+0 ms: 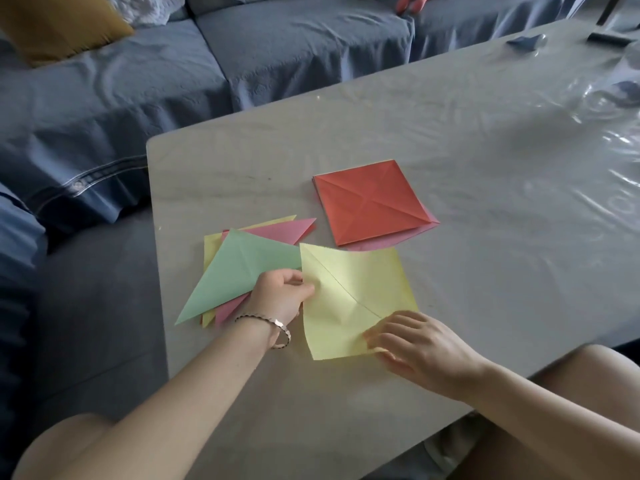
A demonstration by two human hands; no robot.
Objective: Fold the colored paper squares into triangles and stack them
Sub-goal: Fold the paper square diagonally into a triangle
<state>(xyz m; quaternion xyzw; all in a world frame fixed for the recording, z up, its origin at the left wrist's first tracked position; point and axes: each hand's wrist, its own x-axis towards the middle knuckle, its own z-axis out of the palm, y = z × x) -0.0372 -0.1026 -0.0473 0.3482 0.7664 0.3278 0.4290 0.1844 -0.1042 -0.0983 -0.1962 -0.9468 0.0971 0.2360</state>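
On the table (485,161), left hand (280,296) and right hand (414,344), fingers curled, each pinch the yellow square (360,289).

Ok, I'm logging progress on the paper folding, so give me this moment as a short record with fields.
sheet in work: yellow paper square, still unfolded, one diagonal crease showing
left hand: pinches the sheet's left edge
right hand: grips the sheet's near right corner
folded pile: green paper triangle on top, pink folded triangle and yellow folded triangle beneath
unfolded pile: creased red paper square on top, pink sheet under it
surface: grey table
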